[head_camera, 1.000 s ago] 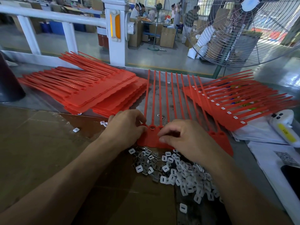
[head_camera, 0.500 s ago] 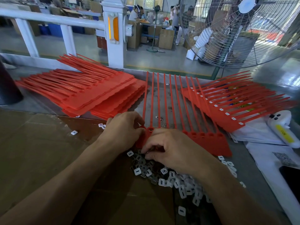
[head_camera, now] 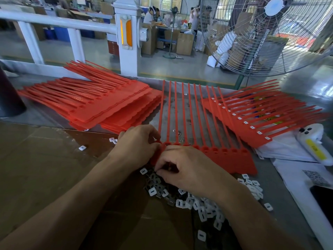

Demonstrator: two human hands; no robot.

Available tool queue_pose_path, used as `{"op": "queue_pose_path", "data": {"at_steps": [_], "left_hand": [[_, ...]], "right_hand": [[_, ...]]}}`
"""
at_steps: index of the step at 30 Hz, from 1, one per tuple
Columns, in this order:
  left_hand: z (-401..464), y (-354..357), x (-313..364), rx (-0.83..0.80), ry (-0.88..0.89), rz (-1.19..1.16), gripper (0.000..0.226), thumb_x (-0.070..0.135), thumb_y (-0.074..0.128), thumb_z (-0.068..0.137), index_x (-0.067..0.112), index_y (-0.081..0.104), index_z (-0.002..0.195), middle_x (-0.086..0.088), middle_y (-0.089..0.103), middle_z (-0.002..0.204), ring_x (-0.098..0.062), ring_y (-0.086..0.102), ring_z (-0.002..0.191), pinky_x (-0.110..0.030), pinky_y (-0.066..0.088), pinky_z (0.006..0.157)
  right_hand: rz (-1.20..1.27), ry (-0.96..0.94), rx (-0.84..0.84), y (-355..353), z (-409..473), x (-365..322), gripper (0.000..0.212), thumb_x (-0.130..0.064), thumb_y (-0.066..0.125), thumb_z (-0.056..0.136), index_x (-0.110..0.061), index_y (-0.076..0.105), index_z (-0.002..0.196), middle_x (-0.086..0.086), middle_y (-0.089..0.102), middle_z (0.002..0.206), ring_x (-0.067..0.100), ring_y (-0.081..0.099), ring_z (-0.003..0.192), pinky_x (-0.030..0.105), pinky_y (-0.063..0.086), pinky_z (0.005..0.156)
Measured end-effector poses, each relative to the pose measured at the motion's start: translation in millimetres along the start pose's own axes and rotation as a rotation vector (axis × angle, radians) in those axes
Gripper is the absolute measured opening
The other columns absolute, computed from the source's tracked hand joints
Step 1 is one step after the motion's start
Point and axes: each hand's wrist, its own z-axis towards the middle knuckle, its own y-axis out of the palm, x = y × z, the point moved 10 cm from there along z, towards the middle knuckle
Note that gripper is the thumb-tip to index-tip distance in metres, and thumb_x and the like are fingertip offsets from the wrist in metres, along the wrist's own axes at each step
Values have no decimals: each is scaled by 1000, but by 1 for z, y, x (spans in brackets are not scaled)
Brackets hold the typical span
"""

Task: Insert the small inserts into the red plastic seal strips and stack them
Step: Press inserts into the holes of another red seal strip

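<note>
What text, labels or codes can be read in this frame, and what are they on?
Yellow label on the white handheld device: characters there, upside down and too blurred to read.
QR code on the white paper: no readable words.
Nothing else legible.

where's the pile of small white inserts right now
In the head view, the pile of small white inserts lies near centre on the brown cardboard, under the right hand.

Sunlit factory floor beyond white railing, standing fan.
</note>
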Motion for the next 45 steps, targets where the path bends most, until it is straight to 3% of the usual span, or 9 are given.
{"op": "queue_pose_path", "data": {"at_steps": [10, 12, 17, 21, 28, 33, 37, 41, 45], "left_hand": [[-2, -1, 22, -3, 136, -506, 24, 37, 63, 99, 19, 74, 86, -10, 67, 73, -22, 55, 61, -43, 46, 59], [-5, 3, 29, -87, 160, -627, 29, 38, 62, 100, 14, 75, 88, -21, 68, 82, -32, 54, 65, -49, 47, 62], [-8, 8, 37, -155, 217, -684, 11, 25, 68, 96, 20, 76, 90, 5, 71, 79, -5, 62, 73, -19, 48, 67], [-7, 8, 34, -154, 195, -714, 13, 21, 68, 96, 10, 74, 91, -3, 69, 79, -10, 58, 72, -27, 47, 69], [-3, 8, 30, -174, 154, -757, 18, 19, 66, 96, 4, 73, 89, 4, 67, 73, -3, 56, 66, -12, 42, 63], [-4, 13, 28, -232, 115, -804, 24, 27, 68, 96, 5, 74, 91, 0, 68, 78, -7, 58, 71, -29, 42, 75], [-4, 7, 22, -116, 99, -713, 29, 42, 67, 96, 16, 74, 84, -11, 71, 83, -19, 60, 72, -49, 50, 74], [-2, -9, 6, 127, 57, -257, 14, 40, 67, 95, 31, 69, 83, 13, 68, 79, -2, 63, 70, -25, 46, 60], [-2, -7, 3, 109, 31, -86, 10, 39, 70, 91, 31, 70, 96, 19, 57, 92, -9, 59, 91, -39, 51, 87]], "right_hand": [[529, 282, 489, -40, -15, 46, 6, -31, 70, 98, -31, 73, 94, -19, 70, 79, -5, 64, 71, 9, 46, 60], [615, 318, 557, -43, -19, 54, 6, -31, 69, 98, -31, 74, 94, -21, 68, 71, -6, 62, 63, 9, 45, 55], [708, 340, 592, -44, -22, 60, 9, -30, 68, 99, -29, 75, 93, -12, 67, 66, -2, 57, 55, 14, 47, 56], [749, 333, 552, -42, -20, 60, 8, -29, 68, 99, -27, 75, 96, -7, 68, 69, 1, 58, 55, 19, 49, 55], [551, 204, 539, -52, -19, 44, 16, -23, 74, 95, -34, 74, 107, -19, 73, 96, 1, 69, 87, 15, 51, 68], [416, 142, 549, -61, -18, 39, 12, -22, 75, 94, -29, 76, 104, -14, 73, 92, 6, 68, 87, 15, 51, 74], [394, 231, 594, -67, -24, 59, 11, -26, 77, 93, -35, 75, 98, -21, 72, 91, -2, 68, 86, 13, 52, 73], [206, 443, 543, -68, -32, 97, 11, -25, 76, 93, -35, 73, 89, -23, 71, 86, -9, 64, 85, 5, 41, 68], [124, 547, 477, -64, -39, 118, 4, -27, 76, 93, -30, 76, 95, -20, 69, 97, -9, 58, 87, 8, 35, 69]]}}
